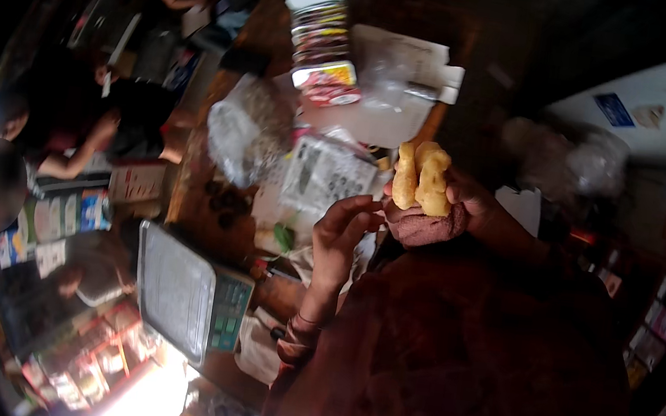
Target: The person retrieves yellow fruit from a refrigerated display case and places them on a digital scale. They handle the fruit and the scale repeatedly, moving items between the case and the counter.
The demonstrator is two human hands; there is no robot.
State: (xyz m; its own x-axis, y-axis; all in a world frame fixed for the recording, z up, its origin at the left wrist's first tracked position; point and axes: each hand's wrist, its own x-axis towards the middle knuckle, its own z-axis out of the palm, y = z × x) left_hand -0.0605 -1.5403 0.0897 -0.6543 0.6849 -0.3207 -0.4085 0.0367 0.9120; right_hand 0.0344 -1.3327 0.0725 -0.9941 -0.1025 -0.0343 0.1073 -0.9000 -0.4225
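Note:
My right hand (466,193) holds several pale yellow, knobbly pieces (427,179), which look like ginger or fried dough; I cannot tell which. A brownish-pink cloth (427,226) lies bunched against them on the side nearer my body. To the left of the cloth is my left hand (343,228), raised with its fingers curled and apart, holding nothing that I can see. A newspaper-like printed sheet (327,176) and a green leaf (283,237) lie on the wooden table (188,171) beyond my left hand.
A digital scale with a metal tray (176,291) stands at lower left. Clear plastic bags (246,129), a box of packets (325,39) and flattened cardboard (394,116) lie on the table. Several people sit or stand at left. A white appliance-like panel (644,112) is at upper right.

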